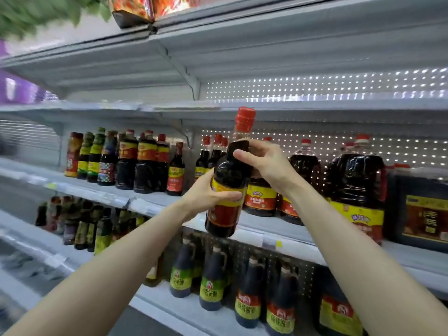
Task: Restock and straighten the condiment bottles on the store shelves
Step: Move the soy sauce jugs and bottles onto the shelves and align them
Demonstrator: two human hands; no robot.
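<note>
Both of your hands grip a dark sauce bottle point(228, 180) in the air, just in front of the middle shelf's point(298, 235) front edge, with its base hanging below the shelf lip and its red cap point(245, 118) leaning slightly right. Your left hand point(206, 195) wraps the yellow-and-red label band, thumb laid across the front. Your right hand point(264, 163) curls round the shoulder, where the body narrows to the neck.

The bottle is full nearly to the neck, so it is likely heavy for its size. The body looks rigid and glossy, and probably slick above the label. Whether it is glass or plastic cannot be told, so treat it as breakable. The label band and the shoulder look like the surest holds; the cap is not one.

Behind it, rounder bottles point(260, 197) of the same colours stand mid-shelf. Large jugs point(356, 190) fill the right end and a row of smaller bottles point(126, 161) the left.
</note>
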